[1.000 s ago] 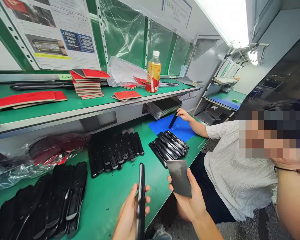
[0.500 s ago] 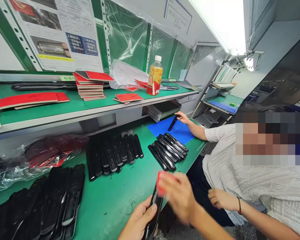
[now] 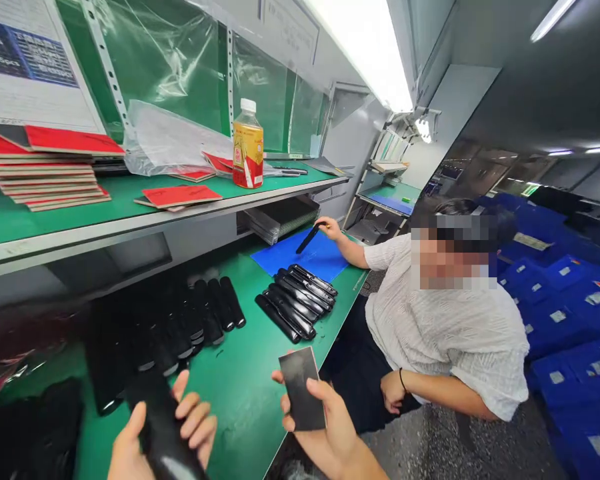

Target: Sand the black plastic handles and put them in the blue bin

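My left hand (image 3: 127, 450) is wrapped round a long, glossy black plastic shell (image 3: 163, 420) at the bottom of the view, thumb on one side and fingers on the other. To its right, my right hand (image 3: 337, 427) grips a small rectangular sanding pad (image 3: 300, 387), its dark grey face towards me. The pad and shell are apart. Just beyond my left hand, a row of similar black shells (image 3: 170, 333) lies on the green bench (image 3: 245, 380). More black parts (image 3: 35, 427) are piled at the lower left, partly out of view.
Glossy black parts (image 3: 300, 300) lie beside a blue mat (image 3: 270, 253). A co-worker (image 3: 430, 327) sits at the right, one hand holding a black piece (image 3: 310, 239). Stacked red pads (image 3: 50, 170) and a drink bottle (image 3: 249, 147) stand on the shelf (image 3: 140, 220) above.
The pad has come away from the shell and turned from its red side to its dark face. My left hand has moved left with the shell. The view has swung right.
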Demonstrator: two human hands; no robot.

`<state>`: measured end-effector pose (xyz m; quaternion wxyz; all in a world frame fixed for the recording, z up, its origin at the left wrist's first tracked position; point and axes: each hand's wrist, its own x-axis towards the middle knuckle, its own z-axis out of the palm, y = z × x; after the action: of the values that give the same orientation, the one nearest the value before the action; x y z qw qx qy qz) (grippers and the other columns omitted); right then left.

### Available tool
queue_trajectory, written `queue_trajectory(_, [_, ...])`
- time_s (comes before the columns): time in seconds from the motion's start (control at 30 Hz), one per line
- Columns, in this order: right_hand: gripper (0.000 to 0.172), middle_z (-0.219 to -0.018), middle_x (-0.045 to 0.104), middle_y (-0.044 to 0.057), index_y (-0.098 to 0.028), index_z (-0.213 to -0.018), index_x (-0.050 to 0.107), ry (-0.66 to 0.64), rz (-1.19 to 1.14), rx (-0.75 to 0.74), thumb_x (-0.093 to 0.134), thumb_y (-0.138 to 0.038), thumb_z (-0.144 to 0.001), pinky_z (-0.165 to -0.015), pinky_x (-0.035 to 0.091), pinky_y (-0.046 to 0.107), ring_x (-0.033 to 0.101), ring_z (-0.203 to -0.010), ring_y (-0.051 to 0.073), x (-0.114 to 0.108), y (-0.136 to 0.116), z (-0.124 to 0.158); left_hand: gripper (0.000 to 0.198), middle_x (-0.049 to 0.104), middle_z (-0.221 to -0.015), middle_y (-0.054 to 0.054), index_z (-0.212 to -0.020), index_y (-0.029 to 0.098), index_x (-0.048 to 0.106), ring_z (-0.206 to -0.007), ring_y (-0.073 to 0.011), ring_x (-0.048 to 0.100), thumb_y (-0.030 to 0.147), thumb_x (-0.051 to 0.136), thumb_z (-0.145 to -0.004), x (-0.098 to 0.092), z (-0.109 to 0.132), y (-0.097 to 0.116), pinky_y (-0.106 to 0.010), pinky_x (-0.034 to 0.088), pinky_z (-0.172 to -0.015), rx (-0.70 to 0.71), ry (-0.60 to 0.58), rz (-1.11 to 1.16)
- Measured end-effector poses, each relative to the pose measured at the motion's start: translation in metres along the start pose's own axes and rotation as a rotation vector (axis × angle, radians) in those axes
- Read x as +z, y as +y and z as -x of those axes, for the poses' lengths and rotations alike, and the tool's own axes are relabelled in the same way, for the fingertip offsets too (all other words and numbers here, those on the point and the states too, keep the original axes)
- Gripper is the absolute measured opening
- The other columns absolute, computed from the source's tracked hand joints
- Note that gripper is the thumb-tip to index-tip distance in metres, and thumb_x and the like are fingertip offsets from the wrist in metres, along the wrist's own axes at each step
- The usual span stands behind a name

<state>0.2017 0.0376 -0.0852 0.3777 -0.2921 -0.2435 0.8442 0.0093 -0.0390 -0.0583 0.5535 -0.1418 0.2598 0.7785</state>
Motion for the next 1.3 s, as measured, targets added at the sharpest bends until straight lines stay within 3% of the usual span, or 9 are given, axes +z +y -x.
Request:
queue_trajectory(0.07, [0.04,-0.119,0.071,0.01,-0.023,-0.115,0.067,-0.01,-0.152,0.035,0.066,-0.025,-0.074,-0.063,0.045,0.027,0.064,-0.079,0.017,0.004,0.011,0.01,0.024,0.047,-0.069,0.004,-0.106,0.018,0.059,-0.053,-0.0096,0.047,0.022,0.054,-0.082,0.006,-0.007,0.001,-0.022,0.045,-0.047,0.081,0.045,0.065])
queue_trajectory(0.17, [0.058,-0.123,0.07,0.004,-0.03,-0.12,0.065,0.05,-0.195,0.065,0.065,-0.014,-0.064,-0.076,0.049,0.031,0.065,-0.091,0.02,0.009,0.024,0.023,0.005,0.038,-0.057,0.008,-0.086,0.017,0.054,-0.044,-0.0058,0.04,0.016,0.05,-0.084,0.015,-0.015,-0.003,-0.017,0.037,-0.044,0.037,-0.005,0.176])
queue_trajectory(0.3, [0.043,-0.117,0.071,0.005,-0.031,-0.123,0.063,0.072,-0.232,0.101,0.067,-0.034,-0.08,-0.069,0.049,0.031,0.063,-0.08,0.018,0.016,0.04,0.029,0.017,0.03,-0.049,0.011,-0.071,0.019,0.044,-0.035,-0.0035,0.031,0.017,0.046,-0.087,0.027,-0.018,-0.013,-0.016,0.026,-0.036,0.006,-0.004,0.248])
queue_trajectory(0.4, [0.043,-0.113,0.071,0.008,-0.028,-0.125,0.062,0.075,-0.225,0.082,0.06,-0.052,-0.089,-0.06,0.047,0.029,0.059,-0.074,0.017,0.02,0.048,0.03,0.018,0.03,-0.048,0.011,-0.07,0.02,0.043,-0.034,-0.0032,0.031,0.02,0.045,-0.089,0.033,-0.017,-0.017,-0.016,0.025,-0.035,-0.003,0.011,0.268])
queue_trajectory(0.53, [0.049,-0.109,0.07,0.011,-0.02,-0.119,0.067,0.038,-0.178,0.046,0.059,-0.058,-0.088,-0.064,0.049,0.03,0.059,-0.076,0.018,0.021,0.047,0.034,0.017,0.031,-0.047,0.01,-0.071,0.02,0.043,-0.034,-0.003,0.032,0.019,0.045,-0.089,0.033,-0.014,-0.017,-0.015,0.026,-0.036,-0.021,-0.004,0.275])
queue_trajectory(0.77, [0.046,-0.105,0.067,0.005,-0.023,-0.121,0.066,0.017,-0.186,0.094,0.078,-0.04,-0.08,-0.083,0.05,0.03,0.06,-0.09,0.017,0.016,0.03,0.038,0.018,0.032,-0.048,0.01,-0.072,0.02,0.043,-0.034,-0.0032,0.033,0.018,0.043,-0.09,0.033,-0.013,-0.017,-0.015,0.027,-0.037,-0.031,-0.009,0.316])
queue_trajectory(0.97, [0.031,-0.083,0.06,0.001,-0.021,-0.102,0.069,-0.07,-0.16,0.096,0.08,-0.035,-0.077,-0.071,0.044,0.025,0.052,-0.075,0.013,0.02,0.03,0.035,0.018,0.031,-0.049,0.01,-0.074,0.02,0.041,-0.034,-0.0033,0.032,0.019,0.042,-0.092,0.032,-0.014,-0.018,-0.014,0.029,-0.036,-0.142,0.027,0.442])
queue_trajectory(1.17, [0.046,-0.075,0.055,-0.001,-0.019,-0.091,0.064,-0.16,-0.071,-0.005,0.088,-0.047,-0.064,-0.061,0.036,0.024,0.045,-0.065,0.011,0.037,0.033,0.037,0.019,0.03,-0.048,0.011,-0.074,0.02,0.04,-0.033,-0.0035,0.033,0.02,0.042,-0.092,0.033,-0.015,-0.021,-0.014,0.03,-0.036,-0.162,0.023,0.443])
queue_trajectory(1.3, [0.045,-0.072,0.062,-0.002,-0.018,-0.08,0.06,-0.026,0.149,-0.01,0.093,-0.041,-0.058,-0.06,0.037,0.021,0.049,-0.063,0.009,0.026,0.036,0.012,0.019,0.029,-0.047,0.011,-0.072,0.021,0.039,-0.032,-0.0035,0.032,0.02,0.043,-0.091,0.029,-0.016,-0.015,-0.014,0.029,-0.034,-0.139,0.003,0.452])
